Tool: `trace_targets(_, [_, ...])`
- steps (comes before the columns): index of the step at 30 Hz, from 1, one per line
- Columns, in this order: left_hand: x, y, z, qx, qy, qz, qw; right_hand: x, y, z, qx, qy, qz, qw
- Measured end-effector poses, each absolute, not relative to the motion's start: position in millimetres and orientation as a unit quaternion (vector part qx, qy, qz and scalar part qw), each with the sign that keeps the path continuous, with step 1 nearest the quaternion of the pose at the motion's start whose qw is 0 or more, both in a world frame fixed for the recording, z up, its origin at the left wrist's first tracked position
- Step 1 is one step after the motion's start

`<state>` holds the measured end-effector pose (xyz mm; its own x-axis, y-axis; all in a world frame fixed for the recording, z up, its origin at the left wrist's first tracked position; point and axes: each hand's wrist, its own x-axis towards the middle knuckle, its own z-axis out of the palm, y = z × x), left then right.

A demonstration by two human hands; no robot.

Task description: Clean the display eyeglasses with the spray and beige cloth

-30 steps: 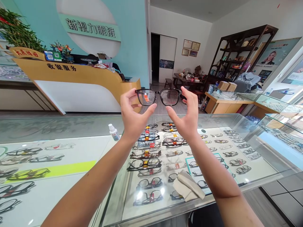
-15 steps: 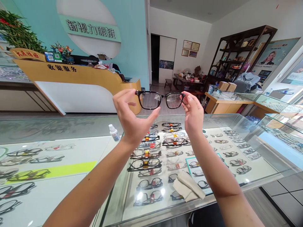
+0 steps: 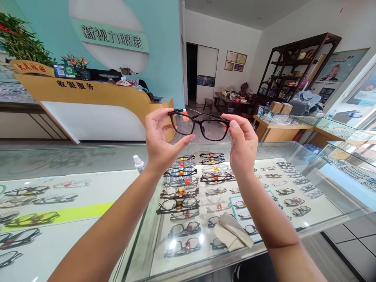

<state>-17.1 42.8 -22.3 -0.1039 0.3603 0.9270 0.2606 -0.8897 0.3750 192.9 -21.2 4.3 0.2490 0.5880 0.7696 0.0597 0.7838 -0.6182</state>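
A pair of black-framed eyeglasses (image 3: 201,122) is held up at arm's length above the glass display case. The fingers of my left hand (image 3: 161,137) pinch its left end, with the thumb stretched out below the left lens. My right hand (image 3: 243,139) grips the right end between thumb and fingers. An orange tag shows behind the left lens, and the temples appear folded behind the front. Beneath my hands, a beige cleaning cloth (image 3: 232,232) lies on the case glass. A white spray bottle (image 3: 138,163) stands left of my left forearm, partly hidden by it.
Rows of eyeglasses (image 3: 183,228) lie inside the glass display case (image 3: 141,258). A yellow and white counter (image 3: 96,117) stands beyond it on the left. Farther back are a dark shelf (image 3: 293,70), a wooden table (image 3: 226,101) and another glass case (image 3: 282,121) with boxes.
The eyeglasses have tilted, their right end now lower and turned nearer, so the folded temples and orange tag show. Both hands have shifted slightly right.
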Motion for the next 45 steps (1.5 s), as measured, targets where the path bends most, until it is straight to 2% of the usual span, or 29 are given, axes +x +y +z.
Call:
trace_targets(13, [-14.1, 36.6, -19.7, 0.69, 0.217, 0.688, 0.066, 191.4, -20.5, 5.1, -0.214, -0.571, 0.242, 0.755])
trace_targets(16, [-16.4, 34.5, -18.5, 0.696, 0.225, 0.68, 0.046, 200.7, -19.4, 7.1, -0.253, -0.595, 0.2, 0.736])
trace_targets(19, [-18.9, 29.5, -16.0, 0.707, 0.233, 0.667, -0.019, 212.9, -21.9, 12.5, -0.281, -0.636, 0.129, 0.707])
trace_targets(23, [-19.6, 18.7, -10.0, 0.744, 0.207, 0.624, -0.122, 218.5, -26.6, 17.3, -0.322, -0.743, -0.005, 0.586])
trace_targets(26, [-20.4, 12.3, -4.9, 0.766, 0.227, 0.587, -0.135, 216.3, -27.6, 17.0, -0.335, -0.774, -0.05, 0.536])
trace_targets(38, [-25.9, -1.4, 7.8, 0.787, 0.218, 0.563, -0.124, 231.1, -29.2, 22.9, -0.314, -0.805, 0.1, 0.493])
trace_targets(45, [-23.0, -1.9, 4.6, 0.78, 0.236, 0.579, 0.009, 229.2, -26.9, 23.0, -0.306, -0.799, 0.123, 0.502])
